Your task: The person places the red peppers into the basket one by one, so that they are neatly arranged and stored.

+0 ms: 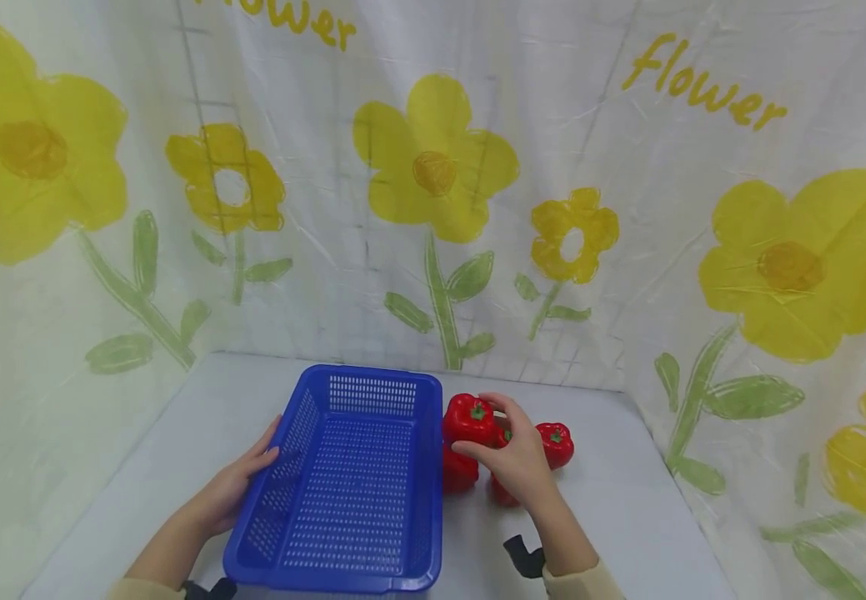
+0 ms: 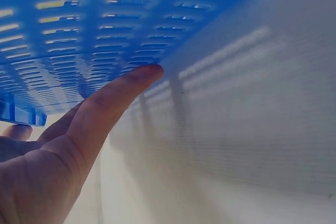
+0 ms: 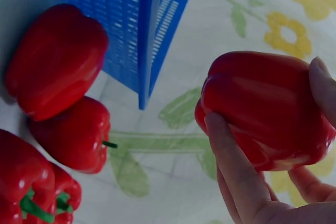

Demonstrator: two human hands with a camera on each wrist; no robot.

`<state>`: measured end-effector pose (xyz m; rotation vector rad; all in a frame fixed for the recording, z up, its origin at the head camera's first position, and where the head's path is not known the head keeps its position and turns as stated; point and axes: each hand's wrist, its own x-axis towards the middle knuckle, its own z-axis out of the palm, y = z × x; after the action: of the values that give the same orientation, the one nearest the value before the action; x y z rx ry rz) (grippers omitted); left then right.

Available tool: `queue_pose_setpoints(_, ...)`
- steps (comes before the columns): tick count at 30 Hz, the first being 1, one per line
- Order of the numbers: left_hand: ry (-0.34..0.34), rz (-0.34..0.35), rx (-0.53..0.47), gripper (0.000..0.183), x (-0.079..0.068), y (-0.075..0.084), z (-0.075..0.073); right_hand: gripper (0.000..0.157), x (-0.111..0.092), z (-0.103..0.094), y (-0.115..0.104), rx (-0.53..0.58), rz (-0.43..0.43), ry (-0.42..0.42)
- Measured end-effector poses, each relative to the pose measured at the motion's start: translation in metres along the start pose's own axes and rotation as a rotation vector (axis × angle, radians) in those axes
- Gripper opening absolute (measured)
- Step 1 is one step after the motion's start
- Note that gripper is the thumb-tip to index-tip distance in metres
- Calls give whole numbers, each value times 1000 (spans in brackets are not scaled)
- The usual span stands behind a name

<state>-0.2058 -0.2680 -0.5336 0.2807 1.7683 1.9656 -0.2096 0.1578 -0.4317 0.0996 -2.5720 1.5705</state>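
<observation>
My right hand (image 1: 521, 461) grips a red bell pepper (image 1: 468, 418) between thumb and fingers. In the right wrist view this bell pepper (image 3: 265, 109) is up off the table, its glossy side facing the camera. Just left of it is the blue plastic basket (image 1: 433, 467), rectangular, with perforated walls and nothing inside. My left hand (image 1: 232, 493) rests against the basket's outer left wall. In the left wrist view, the extended thumb (image 2: 118, 95) lies along the perforated wall, the other fingers partly hidden.
Several more red bell peppers (image 1: 555, 445) lie on the white table (image 1: 613, 508) around and below my right hand, one (image 1: 458, 472) close beside the basket's right wall. A white curtain (image 1: 312, 292) with yellow flowers hangs behind and at both sides.
</observation>
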Motion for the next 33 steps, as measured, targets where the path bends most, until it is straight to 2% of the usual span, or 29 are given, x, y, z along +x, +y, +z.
queue_pose_setpoints(5,28,-2,14,63,0,1,3,83,8,10,-3,22,-19,-36)
queue_pose_setpoints(12,8,-6,0,63,0,2,-1,81,19,22,-8,10,-51,-72)
queue_pose_setpoints(21,-26,-27,-45,63,1,-2,-3,77,20,33,-8,41,-90,-114)
queue_pose_setpoints(33,-58,-10,-48,61,0,-1,-4,78,30,58,-16,45,-125,-152)
